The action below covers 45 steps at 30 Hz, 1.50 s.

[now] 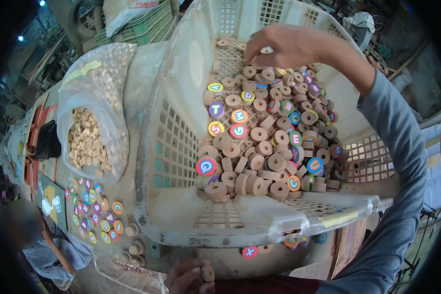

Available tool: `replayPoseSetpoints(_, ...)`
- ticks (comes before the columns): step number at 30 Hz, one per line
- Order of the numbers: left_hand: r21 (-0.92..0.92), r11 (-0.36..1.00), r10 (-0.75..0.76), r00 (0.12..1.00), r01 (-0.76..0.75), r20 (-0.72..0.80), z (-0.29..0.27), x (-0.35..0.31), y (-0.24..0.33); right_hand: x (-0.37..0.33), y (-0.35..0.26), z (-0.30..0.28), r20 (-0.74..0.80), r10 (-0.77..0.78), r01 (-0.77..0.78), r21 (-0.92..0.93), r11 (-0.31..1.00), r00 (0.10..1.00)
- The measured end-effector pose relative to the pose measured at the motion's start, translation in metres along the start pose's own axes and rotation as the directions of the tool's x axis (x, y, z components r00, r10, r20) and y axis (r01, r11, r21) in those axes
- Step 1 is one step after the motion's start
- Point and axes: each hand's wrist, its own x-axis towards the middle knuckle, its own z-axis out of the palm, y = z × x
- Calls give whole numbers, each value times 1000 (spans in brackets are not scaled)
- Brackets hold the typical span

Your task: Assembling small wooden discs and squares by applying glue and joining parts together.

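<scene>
In the left hand point(185, 277), at the near edge: a narrow grip on one plain wooden disc point(208, 273), pinched at the fingertips, centre hole visible, below the near rim of the crate. At the right hand point(281, 45): fingers curled downward over the far part of the crate; cannot tell whether closed on a disc, with the fingertips partly hidden. Behind it: a grey sleeve point(394, 142), curving along the right side.

Beneath the right hand: a large white plastic crate point(154, 147) with latticed walls. Inside: a loose heap of plain brown discs point(258, 134), some flat, some on edge. Among these: discs with coloured printed faces, including a red-and-blue disc point(206, 166) at the near left.

Outside the near rim: a red-faced disc point(250, 252). To the left, on the table point(147, 73): a group of colour-faced discs point(97, 208), with short stacks of plain discs point(132, 229) just beside. Farther left: an open clear plastic bag point(118, 115) of small pale wooden pieces point(85, 142), next to a black pouch point(47, 139). At the far left: a green crate point(149, 29) under a white sack point(127, 12). At the near left: another person point(56, 252), seated.
</scene>
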Motion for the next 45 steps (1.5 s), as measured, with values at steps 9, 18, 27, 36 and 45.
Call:
replayPoseSetpoints(9, 12, 1000, -11, 1000, 11, 9, 0, 2, 1, 4, -67, 63, 121, -450, 397, 310, 864, 885)
replayPoseSetpoints(18, -3, 999, -53, 996, 53, 73, -7, -1, 3, -4, -40, 39, -90, -202, 140, -453, 881, 975)
replayPoseSetpoints(27, -113, 985, -124, 989, 132, 79, -4, -3, -8, -9, -86, 43, 445, -253, 161, 235, 959, 859)
replayPoseSetpoints(36, -188, 968, -154, 985, 167, 80, -2, -8, -11, -11, -83, 51, 527, -218, 91, 256, 962, 821)
replayPoseSetpoints(45, -253, 949, -173, 982, 188, 80, -6, -9, -5, -3, -70, 57, 479, -251, 82, 346, 935, 841)
